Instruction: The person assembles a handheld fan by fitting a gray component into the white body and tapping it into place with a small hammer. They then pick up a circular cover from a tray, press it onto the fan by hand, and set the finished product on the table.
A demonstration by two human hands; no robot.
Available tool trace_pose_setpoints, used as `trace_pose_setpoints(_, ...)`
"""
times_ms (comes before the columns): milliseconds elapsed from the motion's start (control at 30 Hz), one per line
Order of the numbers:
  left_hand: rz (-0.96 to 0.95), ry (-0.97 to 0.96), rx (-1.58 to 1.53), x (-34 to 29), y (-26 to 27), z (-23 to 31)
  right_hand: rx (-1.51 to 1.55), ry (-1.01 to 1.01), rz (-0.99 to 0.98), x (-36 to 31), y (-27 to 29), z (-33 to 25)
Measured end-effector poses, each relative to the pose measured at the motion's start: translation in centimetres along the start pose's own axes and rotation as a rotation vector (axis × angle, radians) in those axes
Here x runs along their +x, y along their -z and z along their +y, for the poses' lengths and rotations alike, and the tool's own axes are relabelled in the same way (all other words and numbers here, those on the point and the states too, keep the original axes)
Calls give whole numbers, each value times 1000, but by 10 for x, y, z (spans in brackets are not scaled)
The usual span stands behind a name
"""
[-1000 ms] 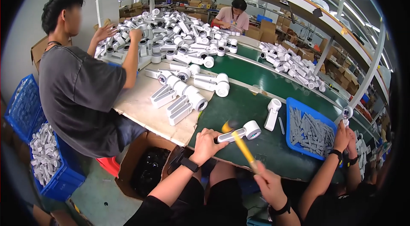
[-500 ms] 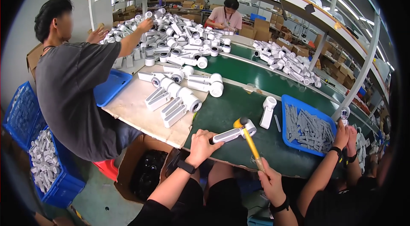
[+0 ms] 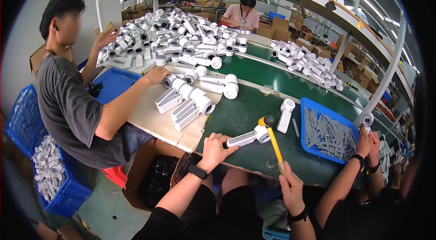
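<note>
My left hand (image 3: pixel 214 150) is closed on the handle end of a white device with a round head and a grey inlaid strip (image 3: pixel 241 139), lying on the green table top. In my right hand (image 3: pixel 292 189) is a hammer (image 3: pixel 275 144) with a yellow handle. Its black-tipped head hangs over the device's round end; whether they touch I cannot tell. Just beyond lies another white round-headed device (image 3: pixel 285 115), and beside it a loose grey strip (image 3: pixel 295 128).
A blue tray (image 3: pixel 301 120) of grey strips sits to the right, near a co-worker's hands (image 3: pixel 367 144). Several white devices (image 3: pixel 185 115) lie on cardboard at left, before a large heap (image 3: pixel 168 36). A co-worker in grey (image 3: pixel 72 104) reaches in there. An open carton (image 3: pixel 131 178) stands below.
The hammer head has risen slightly and shifted right. The left co-worker's arm has come down from the heap to the devices on the cardboard. Black parts now show in the blue tray beside that person.
</note>
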State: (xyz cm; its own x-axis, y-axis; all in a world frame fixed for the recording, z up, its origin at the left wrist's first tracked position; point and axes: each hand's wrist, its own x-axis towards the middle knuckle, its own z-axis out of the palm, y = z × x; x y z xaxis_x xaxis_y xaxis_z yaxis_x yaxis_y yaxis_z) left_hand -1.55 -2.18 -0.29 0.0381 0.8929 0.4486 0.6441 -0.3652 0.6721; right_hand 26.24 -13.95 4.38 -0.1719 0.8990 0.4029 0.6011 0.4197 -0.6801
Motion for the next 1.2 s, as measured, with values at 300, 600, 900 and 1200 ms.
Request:
trace_pose_setpoints(300, 14, -56, 26, 0, -4, -4, 33, -66, -21, -5, -5, 8)
trace_pose_setpoints(600, -443, 555, -1368, 2, 26, 3, 397, -374, -77, -12, 7, -8)
trace_pose_setpoints(900, 329, -188, 211, -13, 31, -7, 242, -175, -200, 8, 4, -12)
trace_pose_setpoints(1200, 162, -16, -124, -7, 21, -21, -16, 57, -233, 26, -18, -17)
